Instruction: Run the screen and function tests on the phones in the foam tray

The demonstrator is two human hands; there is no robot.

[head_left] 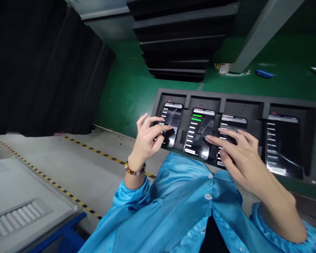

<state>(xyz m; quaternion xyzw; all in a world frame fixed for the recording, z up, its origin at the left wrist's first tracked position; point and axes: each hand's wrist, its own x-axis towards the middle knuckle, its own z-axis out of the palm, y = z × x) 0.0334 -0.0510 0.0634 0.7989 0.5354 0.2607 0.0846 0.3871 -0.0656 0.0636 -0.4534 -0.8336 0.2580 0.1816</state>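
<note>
Several smartphones lie face up in the compartments of a black tray point(223, 105), all with lit dark screens showing text lists. Over the leftmost phone point(176, 117) is my left hand point(148, 136), fingers apart and holding nothing, its index fingertip at the screen. Two green lines show near the top of the second phone point(197, 131). My right hand point(239, 153) is open and covers part of the third phone point(233, 122), with its index finger reaching to the right side of the second phone's screen. The rightmost phone point(284, 144) lies apart from both hands.
The tray rests on a green tabletop point(129, 88). Black pleated curtains point(181, 42) hang behind, beside a grey post point(263, 35). A blue object point(264, 73) lies at the back right. A grey cabinet point(23, 196) stands lower left, near yellow-black floor tape point(94, 149).
</note>
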